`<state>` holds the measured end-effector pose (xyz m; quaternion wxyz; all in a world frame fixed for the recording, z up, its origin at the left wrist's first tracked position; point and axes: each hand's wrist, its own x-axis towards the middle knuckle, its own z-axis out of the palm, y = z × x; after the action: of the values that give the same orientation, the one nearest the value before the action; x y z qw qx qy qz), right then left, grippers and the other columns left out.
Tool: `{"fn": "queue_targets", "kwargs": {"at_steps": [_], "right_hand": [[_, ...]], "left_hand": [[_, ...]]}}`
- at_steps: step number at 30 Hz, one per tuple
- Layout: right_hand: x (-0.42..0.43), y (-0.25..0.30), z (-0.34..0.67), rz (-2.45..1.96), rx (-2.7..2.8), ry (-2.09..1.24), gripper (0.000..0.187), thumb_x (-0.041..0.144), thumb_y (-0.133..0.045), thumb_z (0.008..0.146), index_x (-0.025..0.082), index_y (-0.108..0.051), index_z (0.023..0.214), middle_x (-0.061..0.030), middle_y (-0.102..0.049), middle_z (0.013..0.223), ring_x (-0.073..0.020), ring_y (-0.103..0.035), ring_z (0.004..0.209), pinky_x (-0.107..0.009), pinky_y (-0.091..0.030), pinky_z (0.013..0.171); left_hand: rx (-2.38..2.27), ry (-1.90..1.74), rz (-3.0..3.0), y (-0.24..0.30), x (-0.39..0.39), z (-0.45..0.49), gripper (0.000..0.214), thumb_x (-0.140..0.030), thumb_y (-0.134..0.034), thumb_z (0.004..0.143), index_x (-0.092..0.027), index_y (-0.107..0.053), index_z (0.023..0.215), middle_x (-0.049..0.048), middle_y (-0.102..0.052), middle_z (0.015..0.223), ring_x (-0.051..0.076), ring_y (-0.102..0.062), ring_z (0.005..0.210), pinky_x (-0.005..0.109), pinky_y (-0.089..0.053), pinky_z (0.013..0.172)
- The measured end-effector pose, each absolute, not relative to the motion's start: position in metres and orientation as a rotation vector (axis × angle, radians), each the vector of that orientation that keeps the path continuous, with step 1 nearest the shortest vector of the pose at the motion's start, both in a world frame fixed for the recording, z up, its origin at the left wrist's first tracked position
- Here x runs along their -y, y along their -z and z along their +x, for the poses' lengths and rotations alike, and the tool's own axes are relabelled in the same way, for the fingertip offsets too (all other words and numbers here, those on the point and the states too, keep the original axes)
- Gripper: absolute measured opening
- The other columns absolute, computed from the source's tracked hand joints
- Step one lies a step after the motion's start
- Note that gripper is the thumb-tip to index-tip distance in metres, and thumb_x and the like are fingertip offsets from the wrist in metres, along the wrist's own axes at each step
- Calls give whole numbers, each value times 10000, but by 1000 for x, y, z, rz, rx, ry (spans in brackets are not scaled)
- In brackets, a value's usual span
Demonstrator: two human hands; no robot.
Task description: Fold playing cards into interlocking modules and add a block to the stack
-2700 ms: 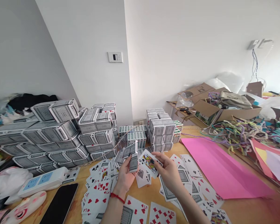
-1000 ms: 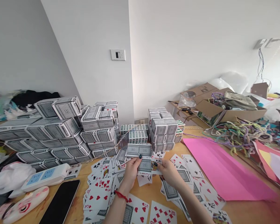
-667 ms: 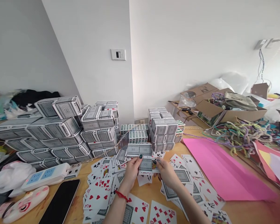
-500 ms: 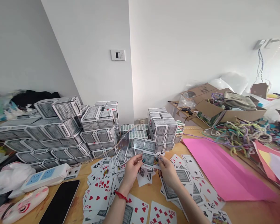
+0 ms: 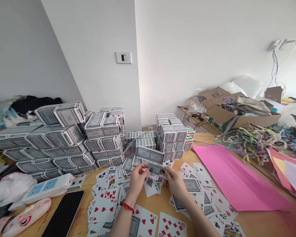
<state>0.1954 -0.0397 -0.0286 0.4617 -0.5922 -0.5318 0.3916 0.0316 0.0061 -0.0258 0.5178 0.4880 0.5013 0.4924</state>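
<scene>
Between my two hands is a playing card, back side showing, gripped along its edges. My left hand, with a red cord at the wrist, pinches its left end. At the right end, my right hand has its fingers closed on it. Just behind it stands a block of grey-backed cards, tilted; whether it touches the held card I cannot tell. An ace lies face up below my fingers. Loose cards spread on both sides, among them a three of hearts and a ten of diamonds.
Tall stacks of card-built blocks line the left, and a smaller stack stands behind my right hand. A phone, a power strip, pink paper, tangled pipe cleaners and an open cardboard box surround the work area.
The card between my hands has tipped and sits slightly lower. The block behind it now slants down to the right. Both hands have shifted only a little.
</scene>
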Motion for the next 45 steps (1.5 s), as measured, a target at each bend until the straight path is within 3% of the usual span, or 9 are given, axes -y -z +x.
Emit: {"fn": "queue_targets", "kwargs": {"at_steps": [8,14,20,26,31,34,38,42,45], "right_hand": [[38,35,197,-1431,1268,-987,412,512,-390,790,171,-601,887,-7,-580,518,-163,-522,415,-269,-404,440],[38,37,195,-1415,1178,-998,447,521,-415,763,156,-618,923,9,-555,470,-161,-524,375,-272,-430,426],[38,41,193,-1381,1033,-938,443,520,-463,735,137,-634,880,10,-565,512,-115,-452,331,-317,-511,529],[37,46,193,-1386,984,-915,395,498,-452,749,150,-610,852,20,-540,509,-111,-430,329,-333,-517,561],[36,47,198,-1483,1152,-830,354,482,-410,776,175,-580,738,6,-525,491,-145,-476,403,-265,-435,447],[35,49,199,-1525,1224,-802,336,461,-378,799,184,-558,740,0,-534,503,-157,-494,448,-242,-390,432],[36,49,197,-1529,1311,-849,314,414,-338,831,187,-553,848,9,-538,509,-164,-514,459,-247,-399,466],[41,41,191,-1527,1435,-819,266,363,-339,837,197,-546,819,-16,-598,602,-178,-563,546,-262,-428,544],[44,34,185,-1561,1468,-782,236,346,-338,837,205,-517,776,-50,-638,729,-200,-596,672,-273,-437,615]], "left_hand": [[-1153,-1133,1246,33,-6,31,208,-361,-655,627,-161,-598,630,-44,-449,435,106,-404,414,222,-306,433],[-1204,-1033,1463,37,-5,30,253,-417,-584,701,-174,-563,633,-47,-442,438,108,-393,406,225,-299,444],[-1239,-997,1718,32,1,33,283,-427,-480,774,-188,-513,626,-48,-414,486,111,-401,463,217,-298,463],[-1242,-937,1785,33,1,33,232,-419,-540,722,-196,-516,663,-16,-523,569,144,-502,554,230,-359,516],[-1252,-930,1747,36,1,33,222,-381,-568,693,-189,-504,602,-11,-533,553,146,-509,544,241,-377,518],[-1204,-978,1627,31,2,34,189,-365,-592,680,-192,-520,700,-4,-564,620,156,-546,602,252,-413,568],[-1119,-1080,1300,27,2,37,318,-356,-598,690,-191,-498,942,60,-618,876,184,-589,810,282,-446,698],[-1140,-1075,1234,30,2,38,269,-440,-521,743,-171,-518,738,32,-573,736,179,-548,738,300,-424,697],[-1145,-1020,1271,32,5,38,293,-469,-471,770,-187,-505,693,-3,-517,678,158,-500,676,284,-399,673]]}}
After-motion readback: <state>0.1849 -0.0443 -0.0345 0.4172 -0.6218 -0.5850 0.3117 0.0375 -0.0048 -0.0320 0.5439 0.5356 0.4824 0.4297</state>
